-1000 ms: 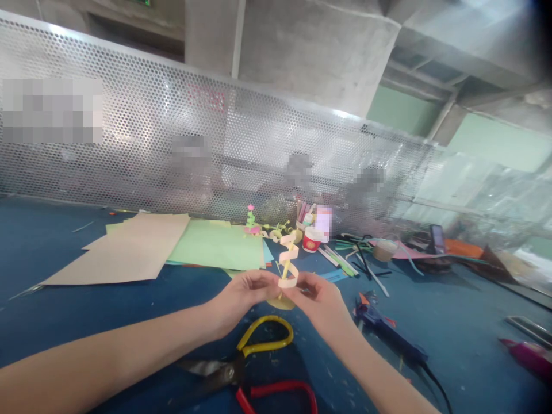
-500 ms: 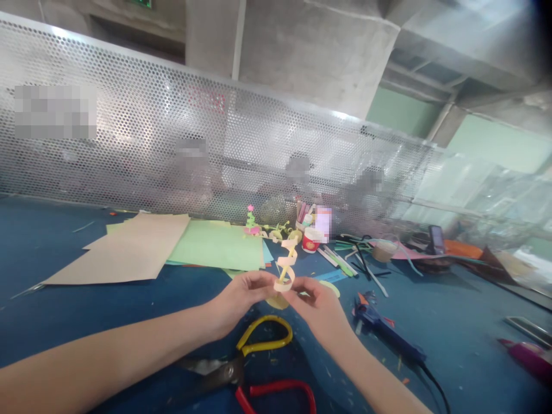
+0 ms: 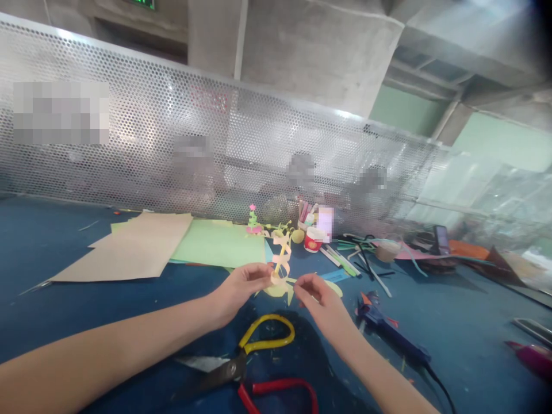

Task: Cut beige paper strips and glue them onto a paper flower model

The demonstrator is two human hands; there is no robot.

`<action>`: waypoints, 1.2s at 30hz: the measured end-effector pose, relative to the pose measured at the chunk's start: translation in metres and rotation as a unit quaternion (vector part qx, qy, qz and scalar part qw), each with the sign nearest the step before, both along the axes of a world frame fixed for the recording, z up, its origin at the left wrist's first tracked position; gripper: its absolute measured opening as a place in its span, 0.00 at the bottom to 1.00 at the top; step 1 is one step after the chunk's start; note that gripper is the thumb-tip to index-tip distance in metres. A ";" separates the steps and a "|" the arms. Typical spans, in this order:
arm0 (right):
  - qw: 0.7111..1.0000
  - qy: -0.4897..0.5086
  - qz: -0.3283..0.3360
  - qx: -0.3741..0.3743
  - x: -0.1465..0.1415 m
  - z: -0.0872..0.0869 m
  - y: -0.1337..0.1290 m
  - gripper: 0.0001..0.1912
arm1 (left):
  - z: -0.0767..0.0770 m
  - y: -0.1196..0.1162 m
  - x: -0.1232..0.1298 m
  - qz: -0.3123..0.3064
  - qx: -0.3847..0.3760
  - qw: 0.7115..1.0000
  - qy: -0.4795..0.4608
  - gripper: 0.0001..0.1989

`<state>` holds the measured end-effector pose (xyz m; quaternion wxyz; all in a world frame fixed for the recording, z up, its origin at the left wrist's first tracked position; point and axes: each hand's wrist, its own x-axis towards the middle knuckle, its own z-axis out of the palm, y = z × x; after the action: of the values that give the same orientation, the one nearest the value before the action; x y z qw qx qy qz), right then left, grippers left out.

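Note:
My left hand (image 3: 244, 287) pinches the lower end of a paper spiral craft (image 3: 282, 261), a pale strip curling around an upright yellow stick. Below the spiral spreads a yellow-green paper base (image 3: 278, 289) with pointed tips. Just right of it, my right hand (image 3: 318, 293) has its fingers curled and its thumb and forefinger together at one tip of the base; whether they grip it is too small to tell. In front of my hands lie large open scissors (image 3: 235, 368) with one yellow and one red handle.
A blue glue gun (image 3: 392, 333) with a cord lies to the right. Pale and green paper sheets (image 3: 129, 247) lie at the left. Behind my hands stand a small paper tree (image 3: 253, 221) and a red cup (image 3: 313, 240). A perforated metal screen (image 3: 259, 126) rises beyond.
My right hand has moved off the spiral's lower end, a little to the right. The spiral has shifted slightly left in my left hand, and more of the pointed base shows.

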<state>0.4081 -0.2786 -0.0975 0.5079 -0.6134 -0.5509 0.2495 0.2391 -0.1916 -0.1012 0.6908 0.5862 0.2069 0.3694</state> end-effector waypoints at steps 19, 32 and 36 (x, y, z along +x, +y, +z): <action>0.998 0.057 0.021 0.010 -0.009 0.002 -0.002 0.17 | -0.005 -0.004 0.002 -0.007 -0.044 0.999 0.009 0.15; 0.997 0.073 0.032 0.002 -0.011 0.005 -0.004 0.16 | 0.000 -0.008 0.001 -0.052 -0.013 0.998 0.029 0.15; 0.996 0.090 0.026 0.009 -0.012 0.003 -0.004 0.16 | -0.002 -0.008 0.001 -0.056 -0.009 0.998 0.035 0.16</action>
<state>0.3960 -0.2829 -0.0943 0.5542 -0.5697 -0.5204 0.3120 0.2400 -0.1997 -0.1029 0.7079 0.6032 0.2008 0.3079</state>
